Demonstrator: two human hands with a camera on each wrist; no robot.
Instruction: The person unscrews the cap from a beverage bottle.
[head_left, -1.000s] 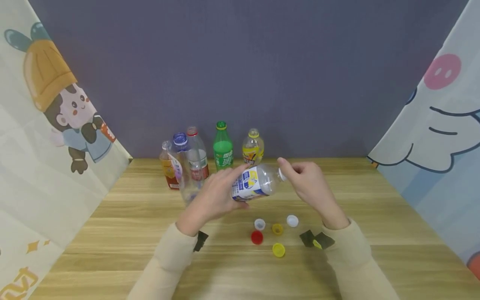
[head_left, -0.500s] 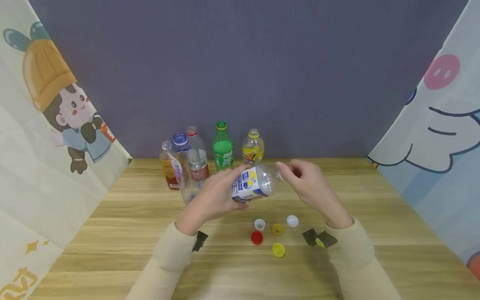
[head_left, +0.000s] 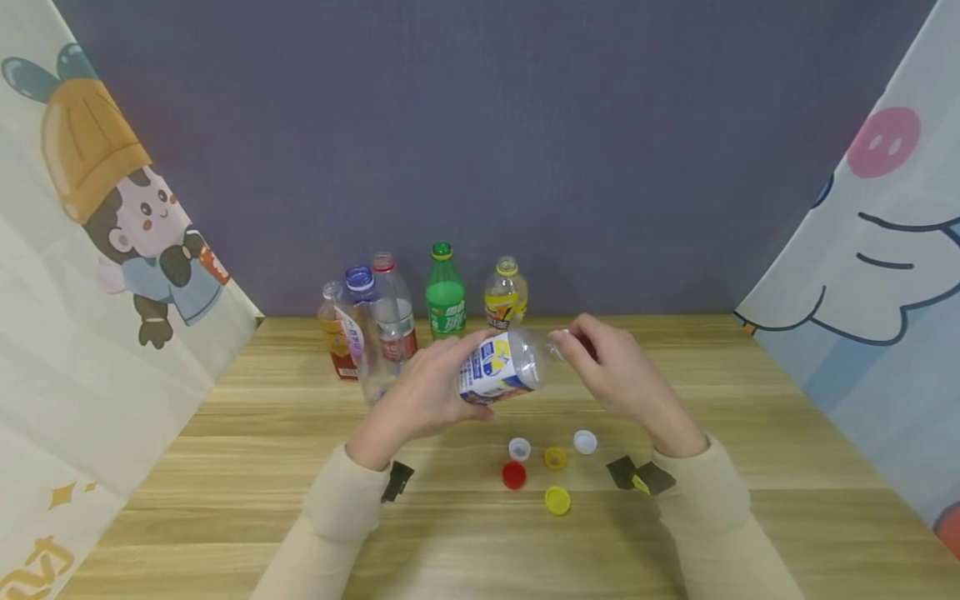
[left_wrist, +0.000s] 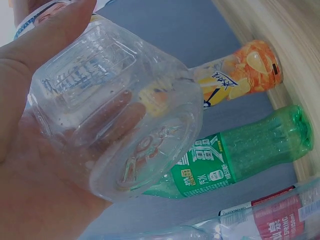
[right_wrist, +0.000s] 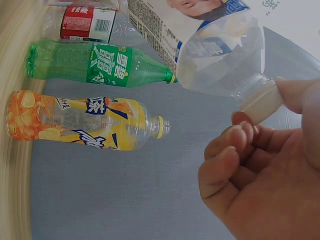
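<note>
My left hand (head_left: 431,387) grips a clear plastic bottle (head_left: 495,367) with a white, blue and yellow label, holding it tilted above the table, neck toward the right. At that neck, my right hand (head_left: 611,367) pinches a white cap (right_wrist: 262,102) between thumb and fingers. In the right wrist view the cap sits at the bottle's mouth; whether it is fully seated I cannot tell. The bottle's clear base (left_wrist: 150,145) faces the left wrist camera, and nothing shows inside it.
Behind stand uncapped bottles: a green one (head_left: 446,304), a yellow-labelled one (head_left: 504,300), a red-ringed one (head_left: 393,321), a blue-necked one (head_left: 361,283), an orange-brown-labelled one (head_left: 337,337). Nearer lie loose caps: red (head_left: 513,475), yellow (head_left: 557,500), orange-yellow (head_left: 555,458), white (head_left: 519,449), white (head_left: 585,442).
The right hand's fingers have shifted around the white cap, hiding more of it in the head view. The held bottle has drifted slightly left. The loose caps and standing bottles stay put.
</note>
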